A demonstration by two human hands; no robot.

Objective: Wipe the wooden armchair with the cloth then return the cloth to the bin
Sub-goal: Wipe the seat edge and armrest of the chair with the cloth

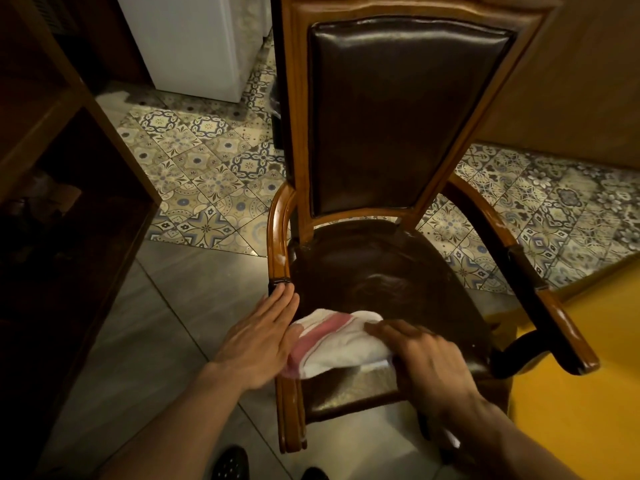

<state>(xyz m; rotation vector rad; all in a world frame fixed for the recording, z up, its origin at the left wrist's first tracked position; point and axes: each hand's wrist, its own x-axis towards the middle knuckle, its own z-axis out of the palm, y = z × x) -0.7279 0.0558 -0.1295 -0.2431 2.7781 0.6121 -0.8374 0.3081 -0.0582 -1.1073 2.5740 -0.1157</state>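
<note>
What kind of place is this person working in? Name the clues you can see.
Probably a home or guesthouse room: patterned floor tiles, a wooden armchair with a dark padded seat, a white appliance behind it and dark wooden shelving.

We see home interior: ornate patterned floor tiles [211,174], carved wooden armchair with dark leather padding [398,133], white appliance [194,43], dark wooden shelving [52,140].
</note>
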